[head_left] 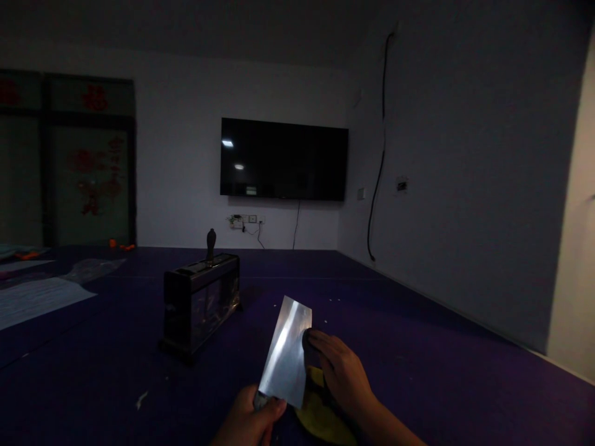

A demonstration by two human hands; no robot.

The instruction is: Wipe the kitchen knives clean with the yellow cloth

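Note:
A cleaver (288,353) with a broad shiny blade is raised and tilted in front of me. My left hand (251,418) is closed around its dark handle, at the lower end of the blade. On the other side, my right hand (341,371) has its fingers bent over a small dark object (307,339) against the blade's right edge. Too little of that object shows to tell its kind. Below the right hand lies a yellow-green item (320,418), partly hidden by the blade and the hand; its kind is unclear.
A dark knife block (202,303) with one handle sticking up stands left on the purple tabletop (441,371). Papers (41,300) and clear plastic (93,268) lie far left. White scraps dot the table. A television (283,160) hangs on the wall behind.

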